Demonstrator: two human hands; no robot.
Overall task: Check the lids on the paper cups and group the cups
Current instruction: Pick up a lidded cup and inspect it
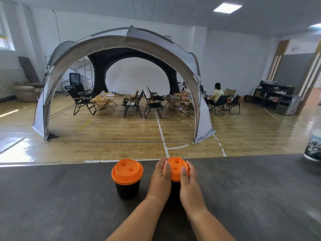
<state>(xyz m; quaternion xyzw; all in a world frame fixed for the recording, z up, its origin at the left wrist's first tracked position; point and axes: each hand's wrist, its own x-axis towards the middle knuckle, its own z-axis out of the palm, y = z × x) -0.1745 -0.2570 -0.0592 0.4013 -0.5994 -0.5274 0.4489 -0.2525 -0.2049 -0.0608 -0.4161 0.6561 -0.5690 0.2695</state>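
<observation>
The left cup [127,176] is sat lidded on the worktop [52,197]. Just beside it, the second cup [175,187] is gripped round its orange lid [176,168] by the left hand [160,178] and right hand [189,181] (lid check underway, it seems). Far right, a printed cup [312,146] is left ungrouped.

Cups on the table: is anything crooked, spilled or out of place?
No spill shows. The left lid sits level; the left hand and right hand cover part of the other lid. Only a patterned cup at the table's far right stands apart from the pair, cut off by the frame.
</observation>
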